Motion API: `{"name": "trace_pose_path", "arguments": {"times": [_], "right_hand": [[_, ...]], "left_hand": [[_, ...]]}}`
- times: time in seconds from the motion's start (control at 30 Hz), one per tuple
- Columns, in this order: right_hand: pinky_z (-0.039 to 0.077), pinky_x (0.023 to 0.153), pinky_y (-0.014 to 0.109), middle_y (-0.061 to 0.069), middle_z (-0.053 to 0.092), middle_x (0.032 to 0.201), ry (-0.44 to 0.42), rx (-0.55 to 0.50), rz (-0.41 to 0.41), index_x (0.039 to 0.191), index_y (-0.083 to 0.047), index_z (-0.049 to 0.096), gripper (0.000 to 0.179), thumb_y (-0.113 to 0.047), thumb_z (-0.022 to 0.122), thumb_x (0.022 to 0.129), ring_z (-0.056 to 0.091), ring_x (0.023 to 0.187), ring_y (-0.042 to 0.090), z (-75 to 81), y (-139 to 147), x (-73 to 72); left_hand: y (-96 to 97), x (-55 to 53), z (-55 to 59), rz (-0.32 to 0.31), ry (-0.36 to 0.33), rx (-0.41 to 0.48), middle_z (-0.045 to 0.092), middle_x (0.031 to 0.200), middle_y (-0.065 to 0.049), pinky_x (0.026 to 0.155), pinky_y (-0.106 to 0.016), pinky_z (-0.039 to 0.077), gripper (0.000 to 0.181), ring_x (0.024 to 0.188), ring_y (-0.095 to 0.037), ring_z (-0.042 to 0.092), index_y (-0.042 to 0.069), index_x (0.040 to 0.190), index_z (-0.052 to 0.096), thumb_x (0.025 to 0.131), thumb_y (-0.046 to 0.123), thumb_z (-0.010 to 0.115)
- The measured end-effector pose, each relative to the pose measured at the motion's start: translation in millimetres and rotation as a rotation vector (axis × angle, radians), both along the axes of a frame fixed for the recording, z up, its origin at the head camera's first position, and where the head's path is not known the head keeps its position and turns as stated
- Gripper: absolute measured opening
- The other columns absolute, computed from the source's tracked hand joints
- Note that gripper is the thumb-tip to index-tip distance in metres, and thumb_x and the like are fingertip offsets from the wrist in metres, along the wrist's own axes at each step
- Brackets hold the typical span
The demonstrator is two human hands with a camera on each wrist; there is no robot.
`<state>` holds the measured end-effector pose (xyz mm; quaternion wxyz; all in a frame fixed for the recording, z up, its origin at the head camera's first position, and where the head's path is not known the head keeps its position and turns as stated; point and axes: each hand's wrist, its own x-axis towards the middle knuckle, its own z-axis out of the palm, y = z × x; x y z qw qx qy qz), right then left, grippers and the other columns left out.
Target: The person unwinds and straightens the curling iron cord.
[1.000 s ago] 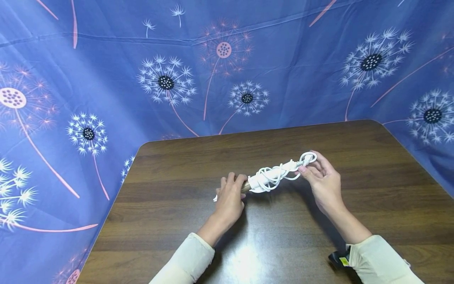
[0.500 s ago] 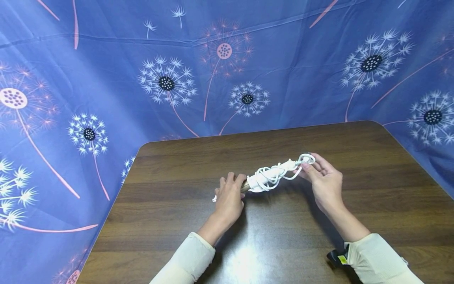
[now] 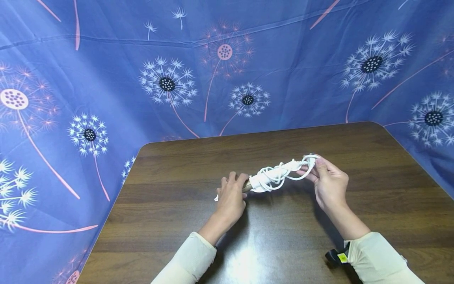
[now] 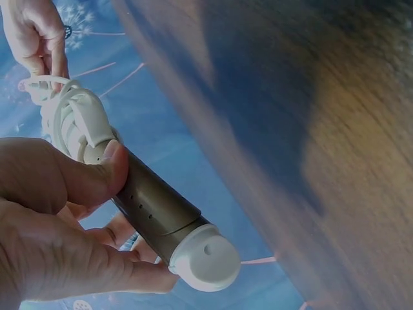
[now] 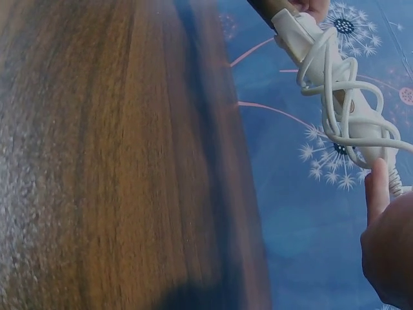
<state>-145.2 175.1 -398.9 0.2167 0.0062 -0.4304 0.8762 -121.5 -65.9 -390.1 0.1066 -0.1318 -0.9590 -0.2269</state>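
A curling iron (image 3: 260, 181) with a white handle and brown barrel is held above the table, tilted up to the right. My left hand (image 3: 231, 199) grips the brown barrel (image 4: 158, 200), thumb on one side and fingers on the other. The barrel's white end cap (image 4: 206, 259) pokes out past that hand. White cord (image 5: 329, 97) is wound loosely in several loops around the handle. At the handle's end, my right hand (image 3: 331, 183) pinches the cord's plug (image 3: 311, 161) between thumb and fingers. Its fingertips are partly hidden in the right wrist view.
A brown wood-grain table (image 3: 170, 221) lies beneath both hands. Behind it hangs a blue cloth (image 3: 291, 79) with a dandelion print. A black device (image 3: 335, 258) with a yellow label sits at the right wrist, by the sleeve cuff.
My right hand has shifted slightly to the right, drawing the plug and a loop of cord a little away from the handle. The left hand has stayed almost still on the barrel.
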Motion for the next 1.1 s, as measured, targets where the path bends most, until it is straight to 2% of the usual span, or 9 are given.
{"name": "trace_pose_path", "arguments": {"times": [0.23,0.37,0.73,0.83,1.0,1.1], "right_hand": [[0.056,0.061,0.037,0.024,0.069,0.091,-0.016,-0.041,0.002,0.098,0.015,0.064,0.025,-0.005,0.049,0.097,0.07,0.068,0.028,2.5,2,-1.4],[0.056,0.06,0.036,0.025,0.069,0.089,-0.016,-0.071,0.032,0.097,0.014,0.064,0.026,-0.007,0.049,0.097,0.071,0.068,0.028,4.7,3,-1.7],[0.056,0.06,0.034,0.023,0.07,0.085,-0.048,-0.035,0.097,0.095,0.013,0.065,0.028,-0.011,0.05,0.097,0.071,0.071,0.026,8.0,8,-0.8],[0.056,0.06,0.034,0.022,0.07,0.082,-0.064,-0.044,0.069,0.093,0.013,0.065,0.028,-0.011,0.05,0.097,0.071,0.069,0.026,9.6,6,-1.9],[0.056,0.058,0.032,0.021,0.068,0.076,-0.089,-0.061,-0.023,0.089,0.012,0.065,0.027,-0.01,0.052,0.096,0.071,0.068,0.026,12.2,1,-4.8],[0.056,0.061,0.032,0.022,0.068,0.078,-0.066,-0.066,-0.049,0.091,0.014,0.064,0.027,-0.011,0.053,0.095,0.072,0.072,0.027,12.6,-1,-5.8]], "left_hand": [[1.8,-0.4,0.5,-0.01,0.011,0.003,0.057,0.105,-0.005,0.066,-0.037,0.039,0.062,0.092,-0.028,0.051,0.019,0.119,0.061,0.065,-0.008,0.076],[2.2,-0.4,0.5,-0.016,0.014,0.004,0.057,0.105,-0.005,0.066,-0.037,0.039,0.061,0.091,-0.028,0.051,0.019,0.118,0.061,0.066,-0.008,0.075],[-0.2,-1.3,-1.4,-0.029,-0.002,0.02,0.056,0.106,-0.005,0.067,-0.037,0.039,0.062,0.091,-0.027,0.051,0.021,0.118,0.061,0.066,-0.01,0.074],[-0.3,-1.0,-1.4,-0.032,-0.002,0.02,0.056,0.105,-0.005,0.067,-0.037,0.039,0.061,0.091,-0.027,0.051,0.022,0.118,0.061,0.067,-0.009,0.075],[-0.1,-0.3,-1.2,-0.036,0.001,0.021,0.056,0.105,-0.005,0.068,-0.038,0.04,0.062,0.09,-0.026,0.051,0.022,0.118,0.061,0.066,-0.008,0.075],[0.0,0.0,-0.8,-0.041,-0.008,0.033,0.056,0.106,-0.005,0.068,-0.037,0.039,0.065,0.091,-0.026,0.051,0.022,0.119,0.06,0.065,-0.01,0.075]]}}
